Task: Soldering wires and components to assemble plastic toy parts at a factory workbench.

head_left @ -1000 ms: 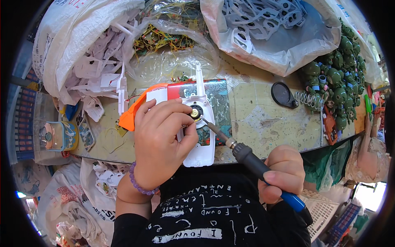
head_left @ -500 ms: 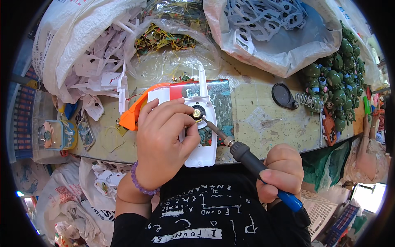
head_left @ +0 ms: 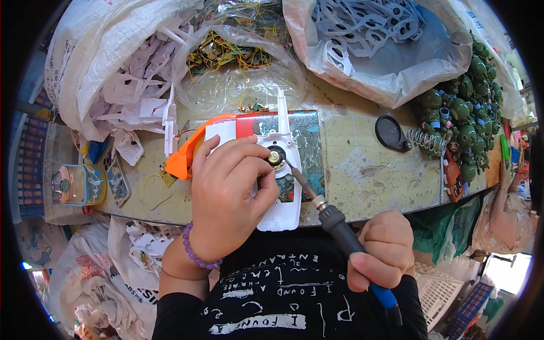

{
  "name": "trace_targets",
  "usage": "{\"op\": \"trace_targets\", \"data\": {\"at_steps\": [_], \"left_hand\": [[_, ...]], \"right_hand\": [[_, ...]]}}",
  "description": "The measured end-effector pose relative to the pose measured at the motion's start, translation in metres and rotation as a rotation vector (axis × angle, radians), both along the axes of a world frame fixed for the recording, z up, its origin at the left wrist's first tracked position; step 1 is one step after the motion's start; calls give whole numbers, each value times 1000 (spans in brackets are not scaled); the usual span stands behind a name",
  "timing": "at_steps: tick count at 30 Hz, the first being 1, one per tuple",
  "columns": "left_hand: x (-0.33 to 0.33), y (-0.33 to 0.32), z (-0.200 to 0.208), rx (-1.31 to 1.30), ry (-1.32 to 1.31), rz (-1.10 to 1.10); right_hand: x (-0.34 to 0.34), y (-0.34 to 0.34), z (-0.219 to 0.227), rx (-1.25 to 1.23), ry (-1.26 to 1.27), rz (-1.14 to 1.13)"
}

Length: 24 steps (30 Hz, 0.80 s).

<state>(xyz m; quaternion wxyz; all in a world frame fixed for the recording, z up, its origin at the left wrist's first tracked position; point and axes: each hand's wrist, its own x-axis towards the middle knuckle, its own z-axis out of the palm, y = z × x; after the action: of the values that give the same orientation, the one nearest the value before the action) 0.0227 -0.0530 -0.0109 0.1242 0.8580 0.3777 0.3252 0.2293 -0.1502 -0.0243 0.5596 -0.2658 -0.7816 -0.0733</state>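
A white plastic housing (head_left: 279, 216) with a long narrow tip lies in front of me. Set in it is a small round black speaker (head_left: 275, 157) with a brass-coloured centre. My left hand (head_left: 229, 184) rests over the housing's left side, fingers curled and fingertips at the speaker. Thumb and index finger close together; what they pinch is hidden. In my closed right hand (head_left: 384, 249) is a soldering iron (head_left: 337, 224) with a black grip and blue end. Its tip points up and left, by the speaker's right edge. Beneath the housing lies a dark patterned board (head_left: 310, 141).
An orange plastic part (head_left: 180, 163) sits left of my hand. Sacks of white parts (head_left: 136, 107) and pale frames (head_left: 368, 34) stand behind, with bagged wired circuit boards (head_left: 226, 56) between. At right are a soldering stand's coil (head_left: 425, 139), a black round lid (head_left: 390, 133) and green figures (head_left: 467, 113).
The soldering iron's tip has moved slightly right, and its handle end has swung left and down with my right hand. My left hand stays at the speaker.
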Motion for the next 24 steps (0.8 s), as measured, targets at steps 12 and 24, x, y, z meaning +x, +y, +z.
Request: {"op": "trace_targets", "data": {"at_steps": [12,24], "left_hand": [[3,-2,3,10,13,-21],[8,-2,3,8,6,18]], "right_hand": [[63,-22,-3,139,513,-948],[180,-45,23,160,1081,-883]]}}
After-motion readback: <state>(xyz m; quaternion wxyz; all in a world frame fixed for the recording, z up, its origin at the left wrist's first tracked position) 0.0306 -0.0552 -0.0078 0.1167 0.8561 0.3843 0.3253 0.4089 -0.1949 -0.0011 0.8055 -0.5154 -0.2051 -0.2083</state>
